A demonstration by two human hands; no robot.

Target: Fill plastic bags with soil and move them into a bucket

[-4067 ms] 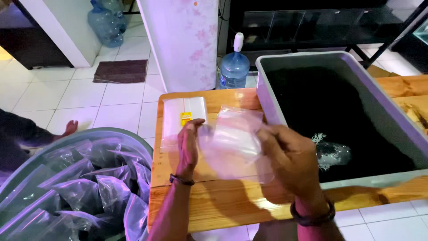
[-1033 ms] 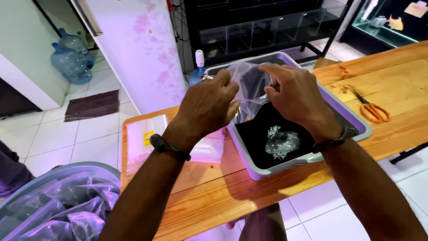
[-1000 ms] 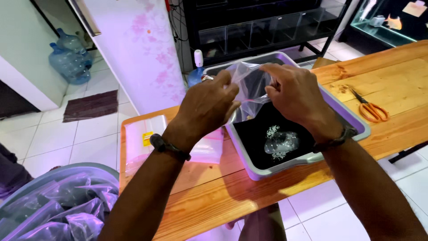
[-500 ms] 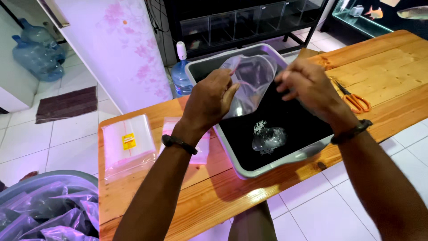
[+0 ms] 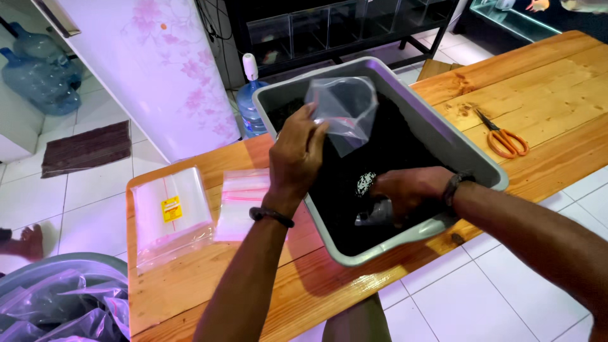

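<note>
Left of the grey tub (image 5: pixel 472 166), flat bag stacks (image 5: pixel 171 212) are left unused. Above the tub, an empty clear bag (image 5: pixel 342 111) is pinched open by the left hand (image 5: pixel 296 155). Inside, something glinting is closed on by the right hand (image 5: pixel 405 193); filling is not yet done.

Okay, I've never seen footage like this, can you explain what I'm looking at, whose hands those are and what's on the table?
There is no machine here. A camera worn on a person's head looks down at their own two hands. The left hand holds up a clear plastic bag in a pinching grip. The right hand reaches down into a grey tub with dark contents. The tub sits on a wooden table, along with orange scissors and two stacks of clear bags.
</note>
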